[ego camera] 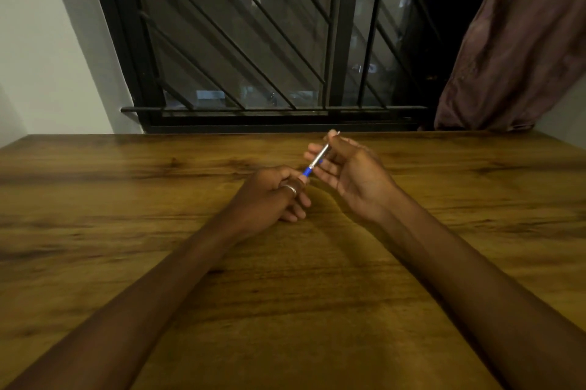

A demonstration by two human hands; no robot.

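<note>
A thin silver pen (318, 158) with a blue grip section slants from lower left to upper right just above the wooden table (158, 231). My right hand (352, 175) has its palm turned toward me and holds the pen's upper silver part between thumb and fingers. My left hand (274, 196), with a ring on one finger, rests on the table with curled fingers and pinches the pen's lower blue end. The very tip of the pen is hidden by my left fingers.
The table runs up to a dark window with black metal bars (253, 40) at the far edge. A brownish curtain (513, 50) hangs at the back right. A white wall (47, 40) stands at the back left.
</note>
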